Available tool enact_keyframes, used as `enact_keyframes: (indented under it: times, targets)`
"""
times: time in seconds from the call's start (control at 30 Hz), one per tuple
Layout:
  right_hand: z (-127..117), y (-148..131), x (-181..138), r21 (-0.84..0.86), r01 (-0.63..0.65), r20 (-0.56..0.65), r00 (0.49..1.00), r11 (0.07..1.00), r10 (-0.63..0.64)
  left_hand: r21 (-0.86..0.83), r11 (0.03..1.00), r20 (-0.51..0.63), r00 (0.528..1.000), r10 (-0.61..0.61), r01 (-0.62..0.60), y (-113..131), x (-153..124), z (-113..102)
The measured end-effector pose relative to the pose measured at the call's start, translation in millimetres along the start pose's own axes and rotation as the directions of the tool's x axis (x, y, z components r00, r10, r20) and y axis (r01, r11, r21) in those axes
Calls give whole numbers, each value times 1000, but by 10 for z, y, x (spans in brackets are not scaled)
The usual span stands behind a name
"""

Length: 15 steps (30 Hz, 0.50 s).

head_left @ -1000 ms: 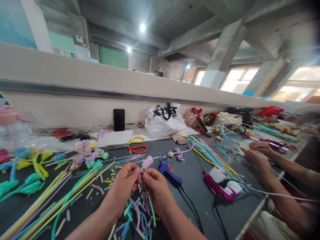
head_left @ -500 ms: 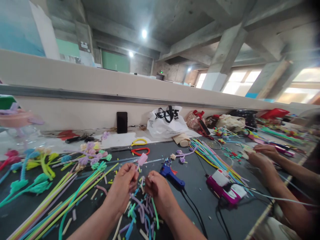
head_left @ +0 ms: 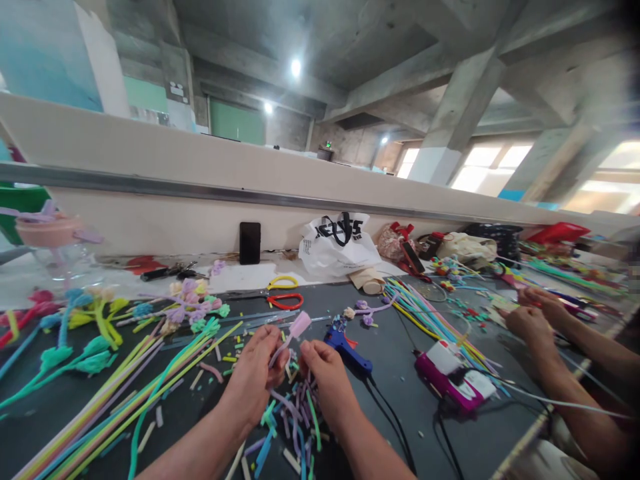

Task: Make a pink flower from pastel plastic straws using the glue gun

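My left hand is closed on the stem of a pipe-cleaner flower. Its pale pink-lilac bud sticks up above the fingers, tilted to the right. My right hand is just right of the stem, its thumb and fingers pinched together; whatever is between them is too small or hidden to make out. Under both hands lies a heap of short cut pipe-cleaner pieces, purple, blue and green. A blue glue gun rests right of my right hand, its cord running toward me.
Scissors with yellow and red handles lie behind my hands. Long pipe cleaners and finished flowers are at left. A magenta power strip with plugs sits right. A co-worker's hands work farther right. A phone leans against the partition.
The flower's bud has swung up and right in my left hand, showing more stem. My right hand has shifted slightly right. The whole view has also moved a little.
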State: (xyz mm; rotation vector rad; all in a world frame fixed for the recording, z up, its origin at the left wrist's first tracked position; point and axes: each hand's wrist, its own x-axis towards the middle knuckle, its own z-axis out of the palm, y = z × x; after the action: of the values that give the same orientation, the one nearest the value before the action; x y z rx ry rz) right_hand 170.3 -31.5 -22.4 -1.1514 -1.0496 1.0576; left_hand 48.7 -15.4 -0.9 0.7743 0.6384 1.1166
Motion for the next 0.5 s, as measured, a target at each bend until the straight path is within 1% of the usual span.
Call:
enact_keyframes:
  times: [0.07,0.17,0.27,0.37,0.43,0.5]
  targets:
    - [22,0,-20,98,-12,-3,1000,995,12,-1,1000,-5,1000,-3,3,-12,-2,-6]
    - [67,24,-41,271,-59,63,997,961,44,35,999,-9,1000,2,-1,-58,4,-27]
    - [104,46,-58,347,-79,129,991,934,36,103,994,-1,1000,20,-20,-133,9,-38]
    - [116,34,-69,399,-94,150,988,912,36,127,992,7,1000,-23,22,-182,-2,-24]
    - [111,7,-67,441,-92,143,989,893,31,108,992,49,997,-66,61,-178,-21,-6]
    - [97,-32,-59,482,-67,99,995,873,22,80,992,122,987,-104,95,-150,-46,13]
